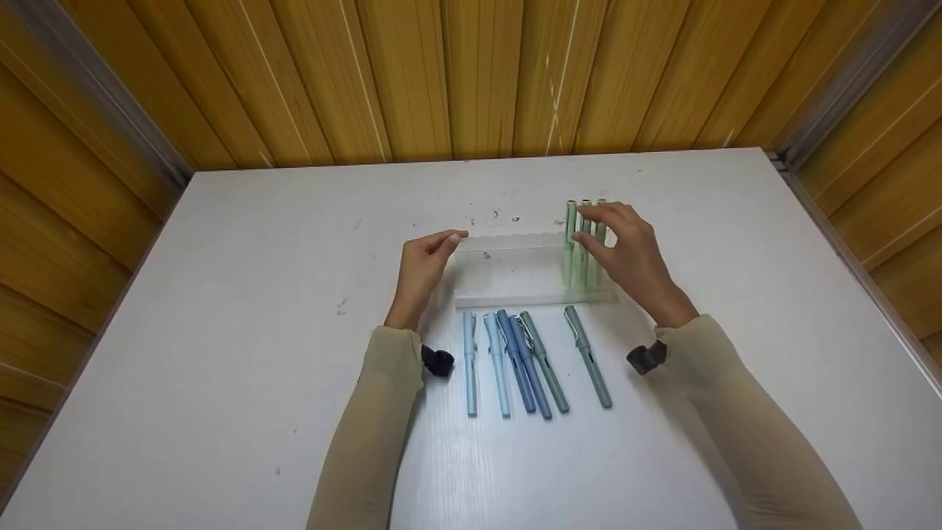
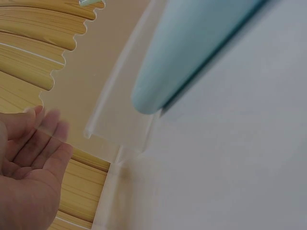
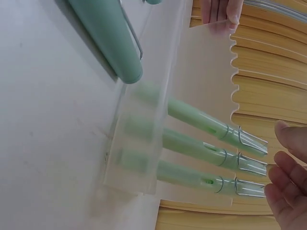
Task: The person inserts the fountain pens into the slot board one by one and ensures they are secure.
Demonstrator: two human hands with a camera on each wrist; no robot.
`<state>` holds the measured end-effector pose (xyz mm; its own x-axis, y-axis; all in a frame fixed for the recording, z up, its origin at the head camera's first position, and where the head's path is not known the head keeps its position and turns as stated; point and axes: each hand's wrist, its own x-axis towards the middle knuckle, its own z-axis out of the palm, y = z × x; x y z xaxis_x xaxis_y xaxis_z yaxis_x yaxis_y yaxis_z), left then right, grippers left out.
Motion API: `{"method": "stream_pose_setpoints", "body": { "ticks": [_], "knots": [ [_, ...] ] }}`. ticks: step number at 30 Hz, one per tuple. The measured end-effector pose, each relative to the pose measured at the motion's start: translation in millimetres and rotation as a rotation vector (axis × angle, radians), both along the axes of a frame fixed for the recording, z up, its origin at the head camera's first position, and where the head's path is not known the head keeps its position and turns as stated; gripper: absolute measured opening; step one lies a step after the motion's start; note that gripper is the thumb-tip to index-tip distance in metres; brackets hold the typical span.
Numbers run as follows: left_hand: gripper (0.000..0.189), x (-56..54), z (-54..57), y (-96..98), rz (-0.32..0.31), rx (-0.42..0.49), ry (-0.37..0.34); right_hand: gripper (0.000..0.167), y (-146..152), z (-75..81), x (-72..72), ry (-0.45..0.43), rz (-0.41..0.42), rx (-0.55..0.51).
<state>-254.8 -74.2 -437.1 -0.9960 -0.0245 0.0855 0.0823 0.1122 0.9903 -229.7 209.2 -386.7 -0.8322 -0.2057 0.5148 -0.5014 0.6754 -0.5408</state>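
A clear plastic pen stand (image 1: 508, 269) with a scalloped upper edge stands on the table. My left hand (image 1: 429, 265) pinches its top left corner between thumb and fingers, also seen in the left wrist view. Three light green pens (image 3: 204, 155) lean upright side by side in the stand's right end, clips toward the top. My right hand (image 1: 629, 246) is beside their caps, thumb and fingers apart and curved, fingertips right at the cap ends in the right wrist view. Nothing shows gripped in it.
In front of the stand lie two light blue pens (image 1: 471, 364), two dark blue pens (image 1: 524, 368) and a dark green pen (image 1: 544, 361). Another dark green pen (image 1: 589, 357) lies apart at the right. Beyond the white table (image 1: 280, 294) rises a yellow wood-look wall (image 1: 478, 81).
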Motion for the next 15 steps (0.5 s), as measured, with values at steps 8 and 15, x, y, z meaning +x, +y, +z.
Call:
{"method": "stream_pose_setpoints", "body": {
  "ticks": [8,15],
  "knots": [
    [0.024,-1.1,0.0,0.6,0.006,-0.025,-0.002,0.034,0.3,-6.9,11.3,-0.102,0.041,0.019],
    [0.024,-1.0,1.2,1.4,0.030,-0.050,-0.029,0.033,2.4,-17.5,20.1,-0.215,0.034,0.024]
  ]
}}
